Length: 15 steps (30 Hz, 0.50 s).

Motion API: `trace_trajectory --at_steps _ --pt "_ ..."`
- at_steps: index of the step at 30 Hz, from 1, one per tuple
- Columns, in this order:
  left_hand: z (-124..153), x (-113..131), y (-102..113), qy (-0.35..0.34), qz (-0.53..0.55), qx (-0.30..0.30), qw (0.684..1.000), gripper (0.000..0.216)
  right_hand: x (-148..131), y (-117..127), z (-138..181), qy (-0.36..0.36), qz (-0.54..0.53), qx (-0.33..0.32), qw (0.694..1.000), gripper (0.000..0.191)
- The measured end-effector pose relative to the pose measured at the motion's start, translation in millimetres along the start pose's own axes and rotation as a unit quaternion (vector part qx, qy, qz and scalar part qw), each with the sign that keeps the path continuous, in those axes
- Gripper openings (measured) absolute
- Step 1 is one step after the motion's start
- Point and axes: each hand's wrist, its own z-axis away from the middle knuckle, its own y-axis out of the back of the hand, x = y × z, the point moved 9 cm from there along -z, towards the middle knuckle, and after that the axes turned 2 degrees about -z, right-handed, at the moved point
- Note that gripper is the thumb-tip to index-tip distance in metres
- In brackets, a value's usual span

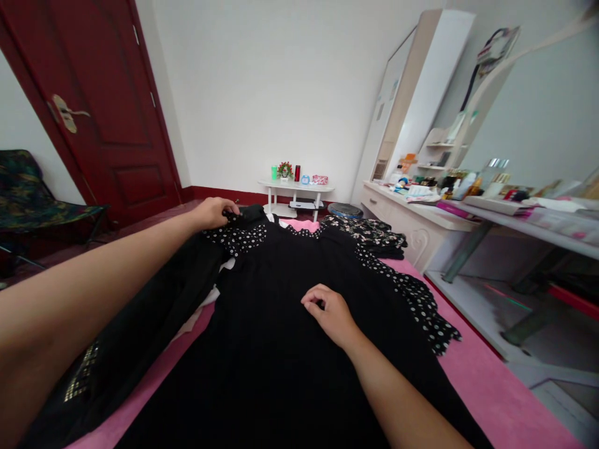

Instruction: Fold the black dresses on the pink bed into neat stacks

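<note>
A black dress (281, 324) with white-dotted sleeves and collar trim lies spread out, front up, on a pink cover (486, 374). At the far left, my left hand (215, 212) is closed on the dress's dotted left-side sleeve (241, 240). Over the middle of the bodice is my right hand (330, 312), its fingers curled and thumb tip meeting them, with nothing visible in it. The dotted sleeve on the right (421, 299) stretches out flat. Beside the dress on the left lies another black garment (163, 318) with shiny studs, partly under my left arm.
Folded dark floral clothes (369, 232) lie beyond the right sleeve. A dressing table (421, 215) crowded with bottles stands along the right. At the back is a small white table (294, 186). A camouflage folding chair (42, 199) stands near the red door (93, 106).
</note>
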Motion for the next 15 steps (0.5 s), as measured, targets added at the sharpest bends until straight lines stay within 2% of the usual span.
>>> trace_trajectory --at_steps 2,3,5,7,10,12,14,15 --pt "2.5 34.7 -8.2 -0.087 -0.120 -0.042 0.988 0.022 -0.6 0.8 0.6 0.000 0.002 -0.001 1.000 0.014" --pt "3.8 47.3 -9.6 -0.103 -0.178 -0.045 0.978 0.018 -0.9 1.2 0.9 0.001 0.002 -0.002 1.000 0.014" --pt "5.8 70.6 -5.1 -0.100 -0.252 -0.014 0.963 0.017 -1.0 1.5 1.1 0.005 0.001 -0.002 1.000 0.014" --pt "12.6 101.3 1.1 -0.099 -0.263 0.043 0.959 0.018 -0.4 1.1 1.1 0.008 0.000 -0.002 1.000 0.014" --pt "39.5 162.4 -11.4 -0.168 -0.184 0.084 0.965 0.027 1.7 -0.1 0.5 0.007 0.002 -0.002 1.000 0.014" --pt "63.1 198.9 -35.2 -0.229 -0.079 0.059 0.968 0.038 2.4 -0.4 0.1 0.005 0.004 -0.001 1.000 0.014" --pt "78.8 217.1 -63.4 -0.245 0.020 0.019 0.969 0.051 1.8 0.1 -0.1 0.006 0.005 0.001 1.000 0.014" --pt "80.8 217.4 -78.3 -0.230 0.055 -0.004 0.972 0.055 1.2 0.6 0.0 0.006 0.004 0.001 1.000 0.014"
